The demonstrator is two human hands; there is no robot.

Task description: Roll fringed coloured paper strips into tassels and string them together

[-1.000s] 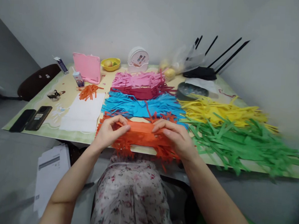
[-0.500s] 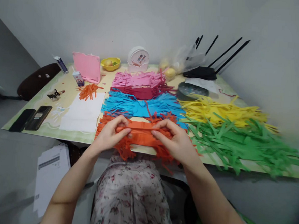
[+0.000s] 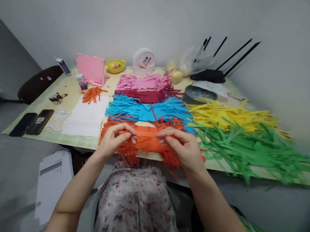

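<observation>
At the near edge of the table (image 3: 85, 142), pinches an orange fringed sheet (image 3: 146, 142) between left hand (image 3: 116, 139) and right hand (image 3: 182, 146).

Has smooth flat middle, with ragged thin strips to both sides, in front of blue fringed heap (image 3: 142, 110). Farther back, includes a yellow bowl (image 3: 116, 71) with fruit (image 3: 112, 65) inside, and a dark round container (image 3: 188, 97) with contents too unclear to tell. Grips the sheet by bent fingers and thumbs, with hands facing inward.

From here, the left hand (image 3: 114, 139) and right hand (image 3: 184, 147) cover parts of the orange fringed material (image 3: 146, 142).
</observation>
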